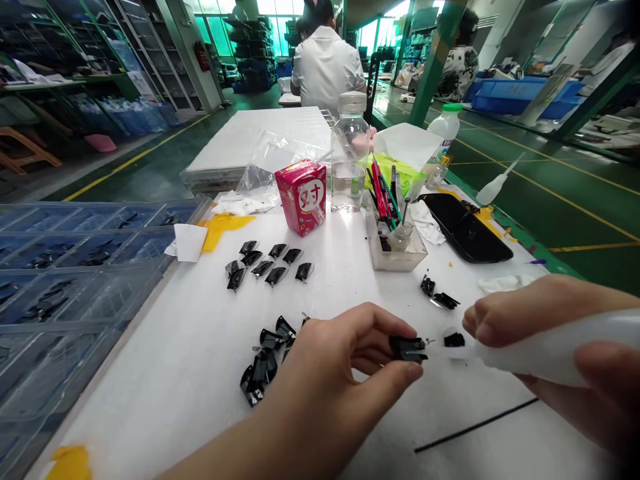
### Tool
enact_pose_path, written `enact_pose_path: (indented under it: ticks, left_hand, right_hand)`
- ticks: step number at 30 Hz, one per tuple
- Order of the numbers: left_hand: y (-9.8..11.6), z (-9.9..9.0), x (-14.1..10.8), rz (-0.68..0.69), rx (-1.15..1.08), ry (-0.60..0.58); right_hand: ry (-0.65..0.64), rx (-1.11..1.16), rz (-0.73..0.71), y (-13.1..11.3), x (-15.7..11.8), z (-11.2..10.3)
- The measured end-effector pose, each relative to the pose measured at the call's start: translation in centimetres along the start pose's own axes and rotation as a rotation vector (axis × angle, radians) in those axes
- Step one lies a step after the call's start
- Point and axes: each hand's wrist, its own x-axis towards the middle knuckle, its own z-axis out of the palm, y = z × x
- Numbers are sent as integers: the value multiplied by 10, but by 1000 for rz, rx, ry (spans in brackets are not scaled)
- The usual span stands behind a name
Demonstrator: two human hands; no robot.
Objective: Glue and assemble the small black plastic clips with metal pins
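Note:
Between the thumb and fingers of my left hand (350,360) is a small black part (409,348), held above the white table (200,333). My right hand (555,333) is wrapped round a white squeeze bottle (560,350), whose narrow end points left toward that part. Under and between the hands lies one black piece (454,339) on the table. Two more black pieces (443,299) rest just beyond. Left of my left hand is a pile of black parts (263,367), partly hidden by it. Farther back, several black parts with clear edges (275,275) are spread out.
A blue compartment tray (100,287) stands at left. Across the back are a red drink box (303,197), a clear bottle (349,153), a tool holder (397,257) and a black phone (465,227). A black stick (475,425) lies near the front. A person in white (327,63) sits beyond.

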Motion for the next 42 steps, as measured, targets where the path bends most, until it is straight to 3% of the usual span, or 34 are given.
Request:
enact_pose_path:
  ticks: [3,11,32,42]
  left_hand:
    - [3,0,-1,-28,-10,0]
    - [4,1,-1,-39,-4,-6]
    - [5,0,-1,-33,-3,-4]
    - [1,-1,1,-5,2,-15]
  right_hand:
    - [-101,36,-41,-2,2,1]
    - [-135,85,-3,-2,3,-2]
    - [-87,105,74,-7,3,2]
    - [-33,114,27,-5,0,5]
